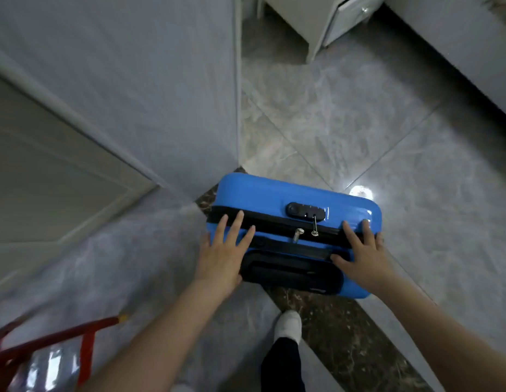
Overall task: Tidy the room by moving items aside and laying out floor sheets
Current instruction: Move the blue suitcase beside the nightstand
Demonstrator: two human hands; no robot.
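Note:
A blue hard-shell suitcase (263, 193) stands upright on the grey tiled floor, seen from above, with a black zip band, a combination lock and a black top handle. My left hand (222, 254) rests flat on its left top edge, fingers straight and spread. On the right top edge my right hand (362, 254) presses flat, fingers spread over the corner. A clear plastic floor sheet (127, 264) covers the floor at the lower left.
A wall corner (237, 108) stands just beyond the suitcase, with a door panel (48, 171) at the left. A red frame (56, 343) lies at the bottom left. A white cabinet (316, 21) stands at the far top. My foot (288, 326) is behind the suitcase.

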